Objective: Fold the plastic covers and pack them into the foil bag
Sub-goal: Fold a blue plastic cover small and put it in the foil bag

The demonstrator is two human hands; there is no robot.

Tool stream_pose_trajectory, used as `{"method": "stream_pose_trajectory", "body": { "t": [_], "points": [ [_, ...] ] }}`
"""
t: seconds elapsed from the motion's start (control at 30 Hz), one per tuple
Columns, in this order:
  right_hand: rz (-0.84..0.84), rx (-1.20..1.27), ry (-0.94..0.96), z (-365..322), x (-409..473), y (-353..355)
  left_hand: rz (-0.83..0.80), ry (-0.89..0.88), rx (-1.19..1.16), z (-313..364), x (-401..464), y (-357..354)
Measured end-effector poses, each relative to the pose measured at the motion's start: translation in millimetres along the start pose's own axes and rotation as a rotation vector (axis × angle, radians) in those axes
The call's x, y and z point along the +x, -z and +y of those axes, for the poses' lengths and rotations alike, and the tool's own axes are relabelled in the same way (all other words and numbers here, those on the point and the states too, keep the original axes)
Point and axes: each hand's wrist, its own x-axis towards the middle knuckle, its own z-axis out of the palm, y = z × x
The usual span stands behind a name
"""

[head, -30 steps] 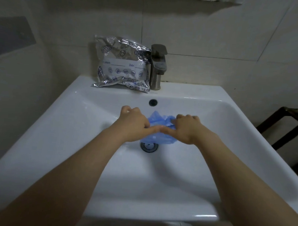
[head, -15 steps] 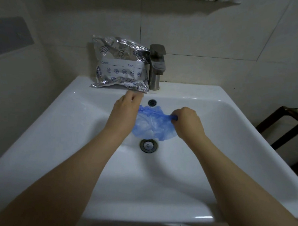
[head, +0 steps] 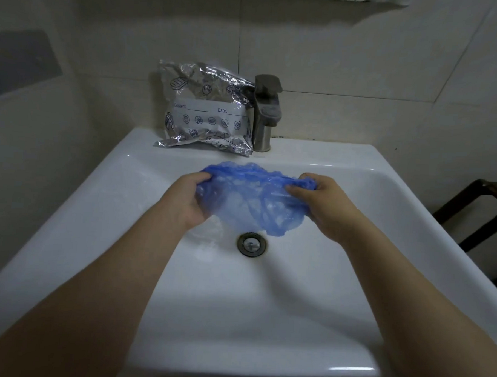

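Still at folding: left hand (head: pixel 188 198) and right hand (head: pixel 325 204) gripping blue plastic cover (head: pixel 249 199) in curled fingers — foil bag (head: pixel 205 109) waiting unpacked.

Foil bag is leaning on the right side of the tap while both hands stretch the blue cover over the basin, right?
Not quite. In the head view the foil bag leans left of the tap. Left hand and right hand do hold the blue cover over the basin.

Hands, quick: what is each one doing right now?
Left hand: grips the left end of the blue plastic cover.
Right hand: grips the cover's right end, stretched over the sink.
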Motion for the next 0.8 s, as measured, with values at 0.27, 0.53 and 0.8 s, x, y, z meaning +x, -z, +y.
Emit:
{"method": "stream_pose_trajectory", "body": {
  "t": [0.27, 0.53, 0.8],
  "points": [
    [-0.246, 0.9, -0.001, -10.4, -10.0, 28.0, -0.249, -0.055, 0.06, 17.7, -14.0, -2.5],
    [-0.212, 0.186, -0.21, -0.2, -9.1, 47.3, -0.501, -0.091, 0.053, 17.3, -17.9, 5.7],
    [-0.136, 0.545, -0.01, -0.4, -2.8, 45.9, -0.7, -0.267, 0.101, 8.0, -17.5, 5.3]
  ]
}}
